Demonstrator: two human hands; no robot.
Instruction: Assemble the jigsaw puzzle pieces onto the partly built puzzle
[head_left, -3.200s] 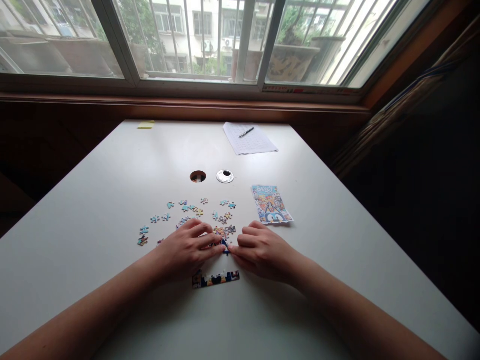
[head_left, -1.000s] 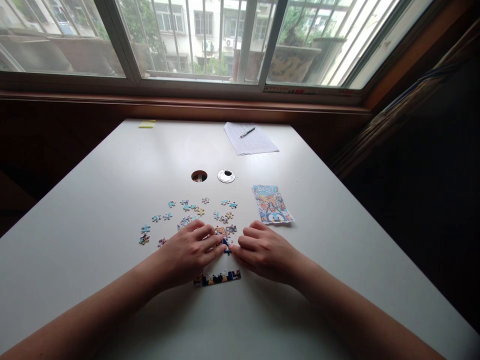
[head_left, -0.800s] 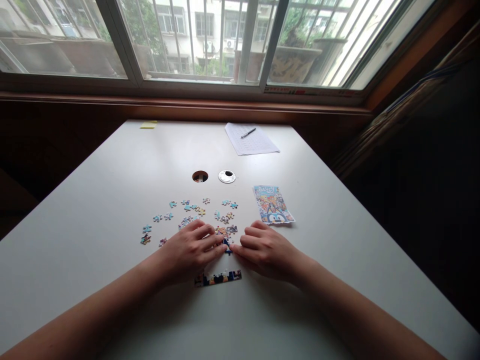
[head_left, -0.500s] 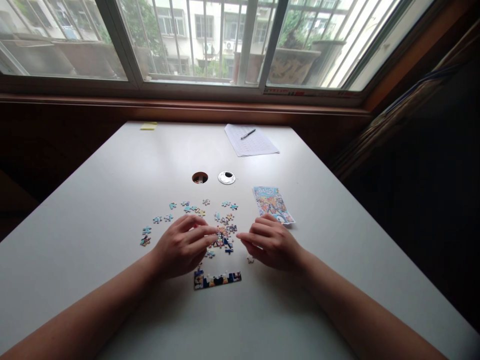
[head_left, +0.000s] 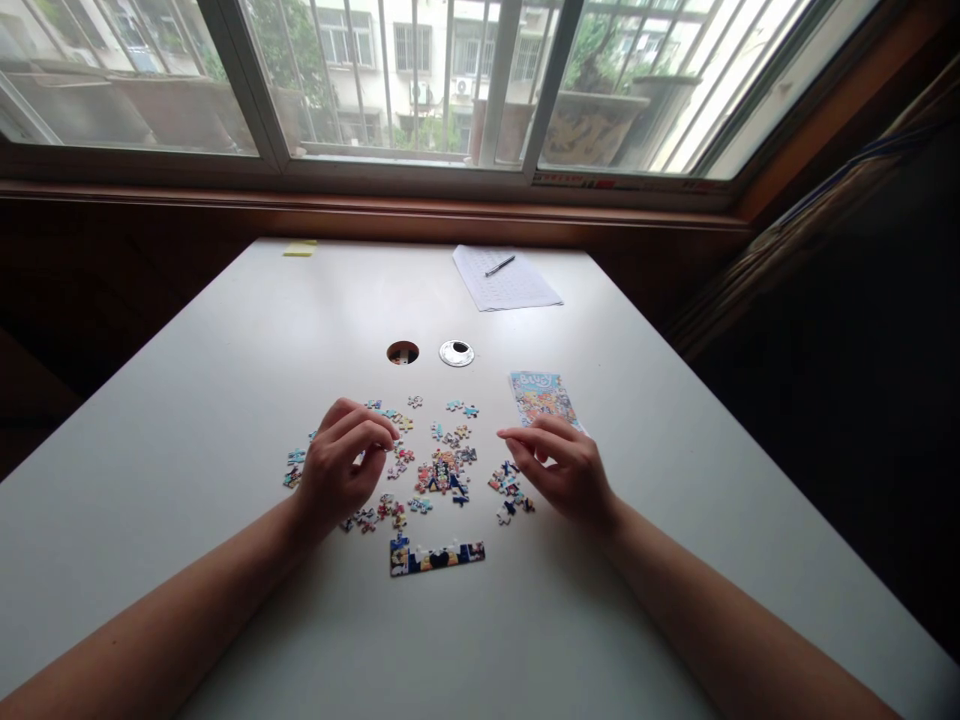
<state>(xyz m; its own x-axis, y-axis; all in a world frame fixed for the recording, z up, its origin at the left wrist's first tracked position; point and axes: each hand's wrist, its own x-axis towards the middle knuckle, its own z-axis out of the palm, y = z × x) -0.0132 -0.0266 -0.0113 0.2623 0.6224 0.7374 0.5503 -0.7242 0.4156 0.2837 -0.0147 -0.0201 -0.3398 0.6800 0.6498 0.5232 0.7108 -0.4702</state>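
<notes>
My left hand (head_left: 346, 462) hovers over the left side of the loose jigsaw pieces, thumb and forefinger closed in a pinch. Whatever lies between those fingertips is too small to make out. My right hand (head_left: 564, 468) is above a small cluster of puzzle pieces (head_left: 507, 492), forefinger stretched out, thumb slightly apart, and nothing visible in it. Between the hands sits a central heap of puzzle pieces (head_left: 444, 472). Nearer to me lies a joined strip of puzzle (head_left: 438, 558), dark with yellow parts. The left hand hides some pieces beneath it.
A colourful picture card (head_left: 546, 396) lies just beyond my right hand. Farther back are a round cable hole (head_left: 403, 353), its silver cover (head_left: 457, 353), paper sheets (head_left: 517, 288) with a pen (head_left: 499, 266), and yellow sticky notes (head_left: 300, 248) on the white table (head_left: 187, 420).
My hands have moved apart from the central heap, the left one leftward and the right one slightly right and away from me. Pieces around the heap are uncovered now. The view has shifted slightly.
</notes>
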